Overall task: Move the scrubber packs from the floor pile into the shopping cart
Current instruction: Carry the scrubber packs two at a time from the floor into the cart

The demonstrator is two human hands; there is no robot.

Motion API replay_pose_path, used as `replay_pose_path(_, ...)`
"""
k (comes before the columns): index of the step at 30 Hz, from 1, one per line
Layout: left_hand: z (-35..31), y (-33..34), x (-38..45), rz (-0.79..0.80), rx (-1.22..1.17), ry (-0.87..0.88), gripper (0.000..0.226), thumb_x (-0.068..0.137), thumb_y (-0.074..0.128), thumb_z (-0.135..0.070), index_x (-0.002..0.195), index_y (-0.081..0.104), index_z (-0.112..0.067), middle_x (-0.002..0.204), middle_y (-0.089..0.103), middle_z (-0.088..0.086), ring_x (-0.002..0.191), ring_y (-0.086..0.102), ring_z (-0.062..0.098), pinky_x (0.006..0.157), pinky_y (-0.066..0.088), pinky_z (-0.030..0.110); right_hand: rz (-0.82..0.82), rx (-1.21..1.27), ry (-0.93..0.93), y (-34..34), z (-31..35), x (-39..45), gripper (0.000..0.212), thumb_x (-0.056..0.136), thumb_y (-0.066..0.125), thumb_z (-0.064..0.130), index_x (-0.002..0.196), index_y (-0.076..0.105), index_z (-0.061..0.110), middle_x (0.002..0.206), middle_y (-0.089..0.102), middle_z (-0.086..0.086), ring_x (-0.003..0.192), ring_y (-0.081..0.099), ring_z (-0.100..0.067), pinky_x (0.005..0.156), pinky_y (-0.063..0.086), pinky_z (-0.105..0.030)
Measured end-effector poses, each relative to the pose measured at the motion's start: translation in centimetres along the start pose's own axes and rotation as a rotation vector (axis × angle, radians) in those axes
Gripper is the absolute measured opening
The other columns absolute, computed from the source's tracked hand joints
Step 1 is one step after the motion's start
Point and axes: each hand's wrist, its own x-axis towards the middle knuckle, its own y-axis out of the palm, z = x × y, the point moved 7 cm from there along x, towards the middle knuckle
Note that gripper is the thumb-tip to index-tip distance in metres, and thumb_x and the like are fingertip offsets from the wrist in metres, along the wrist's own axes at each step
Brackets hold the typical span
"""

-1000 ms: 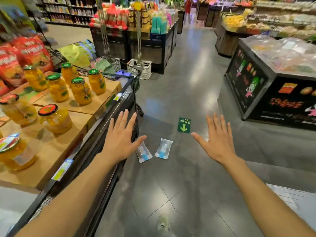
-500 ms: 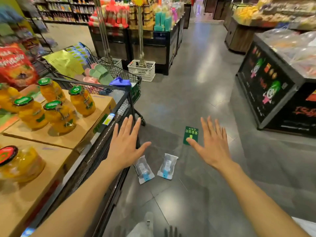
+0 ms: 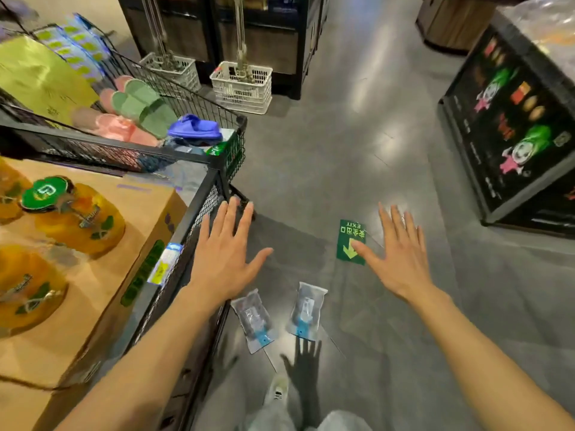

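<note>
At far left, jars of yellow fruit with green lids stand on cardboard boxes inside a black mesh display bin, their labels smeared by motion blur. Behind it sits the shopping cart, a black wire basket loaded with a yellow-green bag, green slippers, pink slippers and a blue pair.

Your left hand hangs palm down just beside the bin's corner, its grip spread wide, fingers straight, holding nothing. Below and slightly right of its wrist, two scrubber packs lie flat on the grey floor, side by side and apart: clear pouches with blue at their near ends, the second pack tilted a little; what is inside may be a small brush or pad, too blurred to tell. A hand's shadow falls on the floor just beneath them, above your pale shoe.

Further right, a green exit sticker with an arrow is stuck to the floor. Your right hand hovers over its edge, grip likewise spread and empty. At far right stands a black display stand printed with cartoon figures. Two white baskets sit at the base of the dark shelving beyond.
</note>
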Motion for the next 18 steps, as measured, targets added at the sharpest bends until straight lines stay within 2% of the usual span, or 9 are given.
replay_pose_path(5,2.0,8.1,5.5,0.019,-0.023,-0.023,0.091,0.095,0.03,-0.072,0.163,0.023,-0.012,0.167,0.023,0.022,0.155,0.023,0.038,0.124,0.022,0.06,0.022,-0.013,-0.013,6.9,-1.4,6.4,0.108,0.079,0.015,0.092,0.166,-0.001,0.029,0.175,-0.002,-0.003,0.161,-0.004,-0.026,0.13,0.0,-0.049)
replay_pose_path(8,2.7,15.6,7.4,0.004,-0.057,-0.051,0.091,0.095,0.033,-0.072,0.164,0.019,-0.014,0.169,0.02,0.02,0.157,0.018,0.036,0.125,0.018,0.057,0.038,-0.023,-0.044,14.1,-3.1,9.9,0.107,0.079,0.012,0.091,0.165,-0.003,0.029,0.174,-0.002,-0.002,0.161,-0.004,-0.025,0.129,-0.001,-0.047)
replay_pose_path(12,3.3,29.6,7.0,0.047,-0.095,-0.062,0.09,0.097,0.031,-0.073,0.166,0.004,-0.021,0.173,0.005,0.013,0.16,0.004,0.029,0.128,0.006,0.05,0.089,-0.021,-0.048,27.2,-6.8,12.8,0.107,0.078,0.014,0.091,0.164,-0.004,0.031,0.174,-0.005,0.0,0.161,-0.003,-0.024,0.129,-0.002,-0.046)
replay_pose_path(18,6.6,53.5,4.0,0.129,-0.084,-0.079,0.097,0.09,0.023,-0.078,0.166,0.011,-0.02,0.171,0.012,0.017,0.159,0.013,0.032,0.127,0.014,0.055,0.097,0.015,-0.085,48.9,-13.4,14.9,0.116,0.069,0.024,0.095,0.164,-0.002,0.033,0.174,-0.003,0.001,0.161,-0.004,-0.023,0.128,-0.002,-0.044)
